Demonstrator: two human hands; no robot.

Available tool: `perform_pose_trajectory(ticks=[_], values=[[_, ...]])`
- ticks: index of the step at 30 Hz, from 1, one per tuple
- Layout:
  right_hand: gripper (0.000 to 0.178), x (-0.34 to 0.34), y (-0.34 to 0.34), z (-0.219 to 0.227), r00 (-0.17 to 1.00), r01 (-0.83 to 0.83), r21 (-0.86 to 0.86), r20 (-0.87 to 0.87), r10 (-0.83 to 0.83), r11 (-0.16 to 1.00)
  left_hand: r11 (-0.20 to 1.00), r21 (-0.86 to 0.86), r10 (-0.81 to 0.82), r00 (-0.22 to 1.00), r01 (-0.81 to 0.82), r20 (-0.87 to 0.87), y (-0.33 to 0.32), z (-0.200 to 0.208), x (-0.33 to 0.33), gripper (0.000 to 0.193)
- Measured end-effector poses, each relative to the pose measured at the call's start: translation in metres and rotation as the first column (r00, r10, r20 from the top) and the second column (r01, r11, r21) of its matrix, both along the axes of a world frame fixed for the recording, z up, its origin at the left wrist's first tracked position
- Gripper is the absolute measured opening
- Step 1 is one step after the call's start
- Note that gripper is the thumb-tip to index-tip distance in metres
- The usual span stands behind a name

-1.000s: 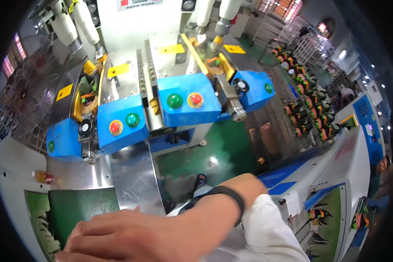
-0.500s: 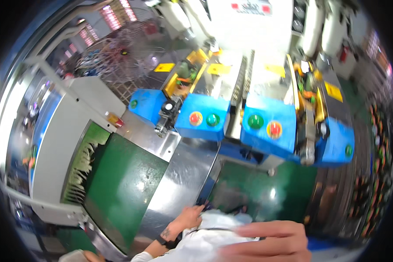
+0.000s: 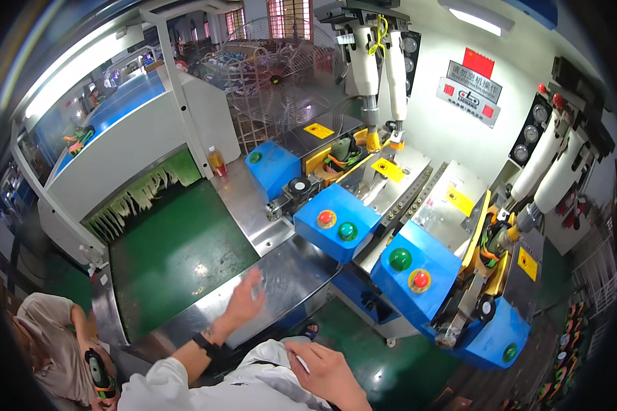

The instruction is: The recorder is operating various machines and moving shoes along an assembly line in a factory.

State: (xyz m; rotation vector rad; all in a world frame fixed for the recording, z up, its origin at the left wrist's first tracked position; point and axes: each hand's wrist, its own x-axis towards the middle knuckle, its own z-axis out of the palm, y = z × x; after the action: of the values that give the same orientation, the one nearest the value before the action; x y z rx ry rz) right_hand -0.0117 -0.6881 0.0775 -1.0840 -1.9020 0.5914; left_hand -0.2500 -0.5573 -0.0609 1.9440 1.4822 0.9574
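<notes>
My left hand (image 3: pixel 245 301), with a dark band on its wrist, is over the bare metal ledge (image 3: pixel 291 264) beside the green conveyor belt (image 3: pixel 178 246). Its fingers are apart and nothing is in them. My right hand (image 3: pixel 328 375) rests flat-fingered close to the white cloth over my lap, holding nothing that I can see. Ahead stands a machine with blue control boxes (image 3: pixel 411 257) carrying red and green buttons. Between its yellow side plates sit a dark shoe with orange and green parts (image 3: pixel 346 154) and a second such shoe (image 3: pixel 490 240), partly hidden.
White jointed machine arms (image 3: pixel 394 75) reach down onto both stations. A bottle with reddish liquid (image 3: pixel 216 162) stands by the conveyor's fringed opening. At lower left another person (image 3: pixel 55 335) holds a shoe (image 3: pixel 99 373). Shoes fill a rack (image 3: pixel 565 349) at right. A large fan (image 3: pixel 274 79) stands behind.
The view has turned, shifting the machine lower and to the right. My left hand has moved from beside my lap out over the metal ledge. My right hand, blurred before, has drawn in toward my lap.
</notes>
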Motion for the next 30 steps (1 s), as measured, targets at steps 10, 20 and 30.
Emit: perform_pose_trajectory(ticks=[10,20,30], values=[[0.018,0.044,0.030,-0.032,0.901,0.301,-0.468,-0.148,-0.409,0.831,0.964,0.257,-0.098,0.990,0.069,0.104,0.294,0.087,0.115,0.091],[0.021,0.066,0.130,-0.032,0.656,0.501,-0.725,-0.040,-0.754,0.474,0.720,-0.432,-0.445,0.839,0.543,0.313,0.572,0.047,0.231,0.070],[0.023,0.053,0.188,-0.033,0.853,0.456,-0.670,0.142,-0.502,0.586,0.619,-0.405,-0.264,0.664,0.673,0.699,0.539,0.145,0.126,0.068]])
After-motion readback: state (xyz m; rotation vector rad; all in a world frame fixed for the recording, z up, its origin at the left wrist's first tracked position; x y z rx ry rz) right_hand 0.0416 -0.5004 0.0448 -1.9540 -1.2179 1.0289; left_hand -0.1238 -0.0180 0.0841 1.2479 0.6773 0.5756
